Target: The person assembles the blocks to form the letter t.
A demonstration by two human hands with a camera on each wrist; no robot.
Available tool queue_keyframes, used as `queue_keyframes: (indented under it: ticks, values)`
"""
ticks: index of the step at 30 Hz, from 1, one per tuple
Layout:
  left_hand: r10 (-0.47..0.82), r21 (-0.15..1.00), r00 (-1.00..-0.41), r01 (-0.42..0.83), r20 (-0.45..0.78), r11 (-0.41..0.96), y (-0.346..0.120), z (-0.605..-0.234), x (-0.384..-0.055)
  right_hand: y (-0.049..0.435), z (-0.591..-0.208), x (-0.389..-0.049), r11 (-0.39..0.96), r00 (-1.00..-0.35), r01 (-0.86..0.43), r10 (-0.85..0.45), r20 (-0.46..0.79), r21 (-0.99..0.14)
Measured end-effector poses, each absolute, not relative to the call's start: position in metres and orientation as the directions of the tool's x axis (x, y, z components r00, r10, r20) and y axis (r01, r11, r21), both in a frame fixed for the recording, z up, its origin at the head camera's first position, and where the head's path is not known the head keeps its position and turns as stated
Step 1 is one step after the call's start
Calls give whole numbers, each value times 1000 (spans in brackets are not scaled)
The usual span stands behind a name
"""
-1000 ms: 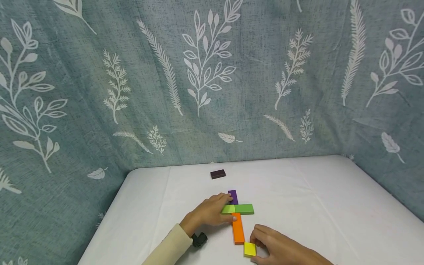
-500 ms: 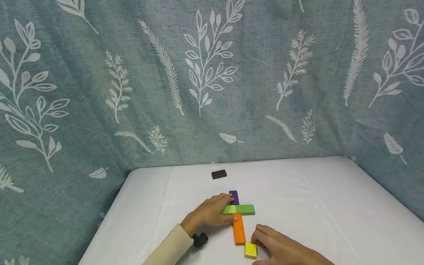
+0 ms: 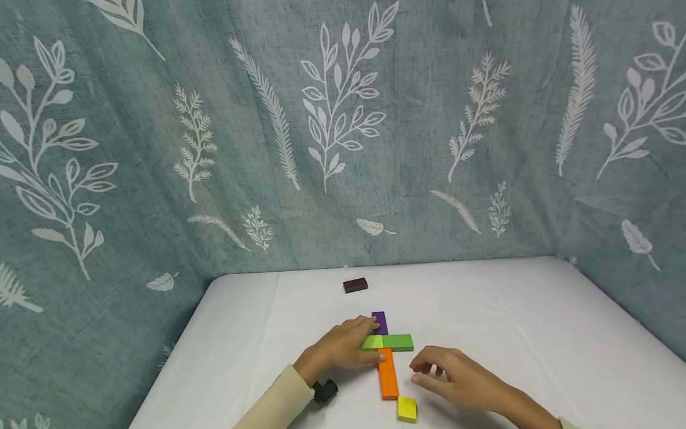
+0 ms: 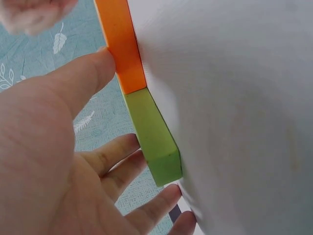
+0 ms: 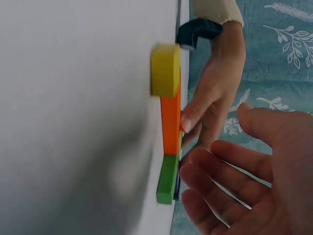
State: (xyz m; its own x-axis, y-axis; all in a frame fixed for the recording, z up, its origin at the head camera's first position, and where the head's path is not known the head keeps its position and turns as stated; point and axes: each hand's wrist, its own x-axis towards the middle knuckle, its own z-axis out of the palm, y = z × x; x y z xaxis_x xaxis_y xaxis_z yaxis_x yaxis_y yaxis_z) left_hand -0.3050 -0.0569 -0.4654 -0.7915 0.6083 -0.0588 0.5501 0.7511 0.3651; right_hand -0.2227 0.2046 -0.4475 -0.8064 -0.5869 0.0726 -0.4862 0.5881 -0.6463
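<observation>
Flat coloured blocks form a cross on the white table: purple at the far end, light green and darker green side by side, and orange nearer. At the orange block's near end, by its right corner, lies a yellow block. My left hand spans the light green piece, thumb touching the orange block and fingertips at the purple one. In the left wrist view its fingers look relaxed. My right hand hovers to the right of the orange block, fingers loosely bent, holding nothing.
A dark brown block lies alone toward the table's back edge. The white-covered table ends at a leaf-patterned teal cloth hanging behind. A black device sits at the left wrist.
My right hand has let go of the yellow block and moved up and away from it, toward the middle of the orange block's right side. The left hand stays in place.
</observation>
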Motion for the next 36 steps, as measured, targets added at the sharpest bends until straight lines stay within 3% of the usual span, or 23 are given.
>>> queue_keyframes:
  ticks: [7,14,36]
  values:
    - [601,352,-796,545,-68,761,-56,-463,-302,212,-429,-258,619,-787,-586,-588,186,-523]
    - [605,355,-794,549,-62,757,-56,-463,-304,211,-414,-309,618,-766,-631,-592,249,-470]
    - [622,314,-782,581,-43,751,-58,-467,-304,171,-410,-406,612,-749,-626,-645,153,-484]
